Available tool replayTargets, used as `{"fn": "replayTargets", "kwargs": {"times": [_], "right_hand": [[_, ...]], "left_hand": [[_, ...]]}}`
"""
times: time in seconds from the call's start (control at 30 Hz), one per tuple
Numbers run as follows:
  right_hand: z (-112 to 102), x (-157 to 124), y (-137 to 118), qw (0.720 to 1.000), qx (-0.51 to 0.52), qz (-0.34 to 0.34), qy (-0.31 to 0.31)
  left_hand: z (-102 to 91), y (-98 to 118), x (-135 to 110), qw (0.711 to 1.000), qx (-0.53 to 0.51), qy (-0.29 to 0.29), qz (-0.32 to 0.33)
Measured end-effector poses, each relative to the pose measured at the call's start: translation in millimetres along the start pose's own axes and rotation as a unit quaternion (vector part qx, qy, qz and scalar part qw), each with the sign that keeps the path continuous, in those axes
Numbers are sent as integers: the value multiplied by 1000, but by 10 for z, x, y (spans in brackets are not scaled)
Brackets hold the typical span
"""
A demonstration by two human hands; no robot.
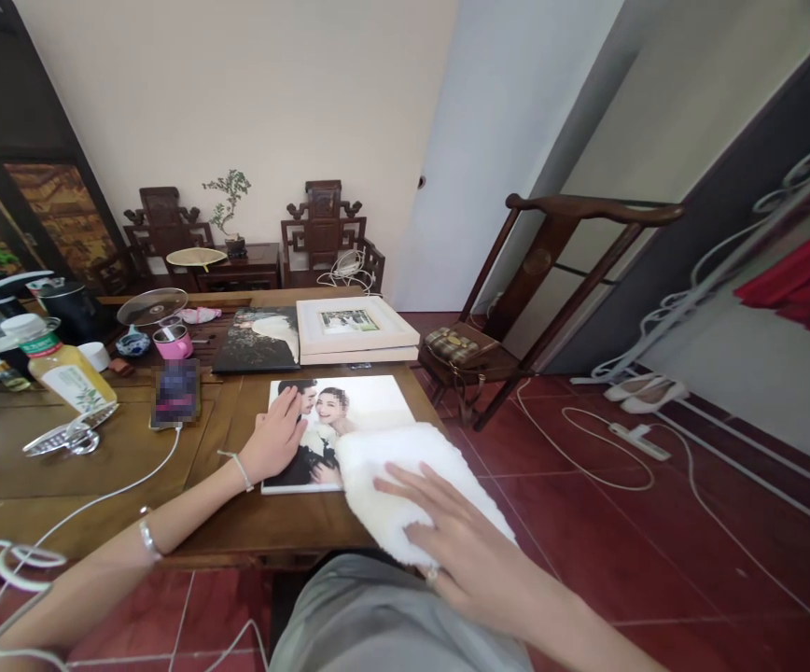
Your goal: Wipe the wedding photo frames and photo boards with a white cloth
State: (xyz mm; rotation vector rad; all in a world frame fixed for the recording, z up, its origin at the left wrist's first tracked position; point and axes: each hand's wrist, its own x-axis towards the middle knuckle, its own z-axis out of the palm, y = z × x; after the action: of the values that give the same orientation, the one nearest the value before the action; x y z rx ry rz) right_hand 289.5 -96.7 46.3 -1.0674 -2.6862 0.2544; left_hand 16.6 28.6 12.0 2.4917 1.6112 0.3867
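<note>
On the table, near its front right corner, lies a photo print with a towel over its right half, hanging past the front edge — the left hand rests on the print's left edge, the right hand on the towel. Behind the print sits a framed picture, an album just left of it; a phone lies left of the print, a cup behind the phone.

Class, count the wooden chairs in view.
3: left carved chair and right carved chair at the back wall, tall chair right of the table. Others may be hidden.
</note>
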Motion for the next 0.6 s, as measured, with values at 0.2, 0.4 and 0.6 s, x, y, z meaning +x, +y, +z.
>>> {"fn": "replayTargets", "kwargs": {"times": [0.2, 0.4, 0.6], "right_hand": [[-3, 438, 297, 999, -4, 5, 33], [5, 1150, 798, 997, -36, 7, 64], [16, 1123, 694, 998, -40, 32, 41]], "left_hand": [[-6, -21, 10, 1000, 5, -12, 11], [19, -72, 16, 1000, 1, -5, 31], [21, -73, 20, 1000, -6, -4, 25]]}}
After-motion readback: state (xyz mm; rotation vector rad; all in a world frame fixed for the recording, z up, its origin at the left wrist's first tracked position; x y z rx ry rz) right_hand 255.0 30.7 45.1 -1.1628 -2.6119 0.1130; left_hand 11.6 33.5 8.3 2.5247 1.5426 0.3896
